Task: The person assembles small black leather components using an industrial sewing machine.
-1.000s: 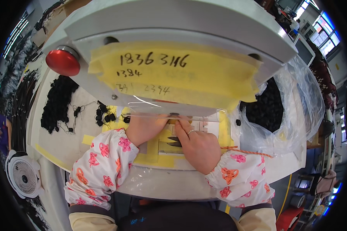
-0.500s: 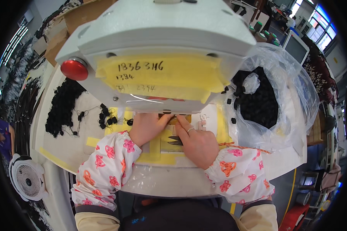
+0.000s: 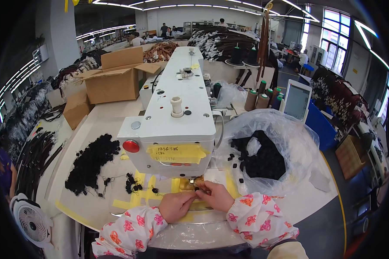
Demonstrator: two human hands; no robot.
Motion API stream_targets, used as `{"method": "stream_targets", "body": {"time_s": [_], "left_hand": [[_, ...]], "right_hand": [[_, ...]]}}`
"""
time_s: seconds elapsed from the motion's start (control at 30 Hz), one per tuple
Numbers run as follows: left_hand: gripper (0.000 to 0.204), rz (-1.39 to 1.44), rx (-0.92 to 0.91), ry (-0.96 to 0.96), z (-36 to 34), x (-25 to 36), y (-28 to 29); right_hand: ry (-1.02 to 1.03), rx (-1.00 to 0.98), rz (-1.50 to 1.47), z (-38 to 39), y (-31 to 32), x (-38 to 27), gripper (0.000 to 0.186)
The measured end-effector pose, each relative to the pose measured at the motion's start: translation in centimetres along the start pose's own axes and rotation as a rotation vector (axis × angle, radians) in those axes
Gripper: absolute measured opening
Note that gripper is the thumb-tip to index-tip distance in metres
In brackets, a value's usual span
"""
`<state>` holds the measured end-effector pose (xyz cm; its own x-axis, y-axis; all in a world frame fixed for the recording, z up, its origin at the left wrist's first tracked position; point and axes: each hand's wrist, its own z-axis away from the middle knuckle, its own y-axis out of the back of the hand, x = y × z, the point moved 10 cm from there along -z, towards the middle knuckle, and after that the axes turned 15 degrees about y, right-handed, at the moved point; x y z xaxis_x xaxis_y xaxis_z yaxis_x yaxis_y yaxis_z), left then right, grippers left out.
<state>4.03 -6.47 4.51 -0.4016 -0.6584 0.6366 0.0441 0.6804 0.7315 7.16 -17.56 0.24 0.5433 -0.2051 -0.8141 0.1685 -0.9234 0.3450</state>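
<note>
A white sewing machine [image 3: 170, 125] with a red button stands ahead of me, and both hands are in front of its needle area. My right hand [image 3: 217, 196] is closed in a pinch at a small black piece [image 3: 197, 188]. Touching it from the left, my left hand [image 3: 177, 206] has its thumb and fingers pressed together; what they hold is hidden. Just beyond the fingertips is the yellowish metal plate [image 3: 186, 184] beneath the needle. Black pieces joined by thread [image 3: 134, 184] lie left of the hands on the taped tabletop.
A large heap of black pieces [image 3: 93, 164] lies at left. At right, a clear plastic bag [image 3: 298, 144] holds more black pieces [image 3: 261, 159]. Thread cones [image 3: 262, 101], a tablet-like screen [image 3: 297, 101] and cardboard boxes [image 3: 112, 82] stand farther back. A white fan [image 3: 31, 219] is at lower left.
The view has tilted up, showing the whole machine and room. My hands have drawn back from under the machine head, fingertips together. The dark snips seen by my right hand are no longer visible.
</note>
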Motion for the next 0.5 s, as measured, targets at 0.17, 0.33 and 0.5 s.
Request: {"method": "stream_targets", "body": {"time_s": [0.17,0.33,0.5], "left_hand": [[0.018,0.050,-0.104,-0.069,0.5,0.6,-0.6],[0.018,0.049,-0.027,-0.046,-0.8,-1.3,0.5],[0.015,0.196,0.034,-0.103,-1.5,-1.0,1.6]], "right_hand": [[-0.248,-0.103,-0.044,-0.2,-0.4,1.1,0.028],[-0.185,0.004,-0.020,0.3,-0.1,-0.3,0.022],[0.143,-0.303,-0.055,1.2,-4.3,-6.1,0.020]]}}
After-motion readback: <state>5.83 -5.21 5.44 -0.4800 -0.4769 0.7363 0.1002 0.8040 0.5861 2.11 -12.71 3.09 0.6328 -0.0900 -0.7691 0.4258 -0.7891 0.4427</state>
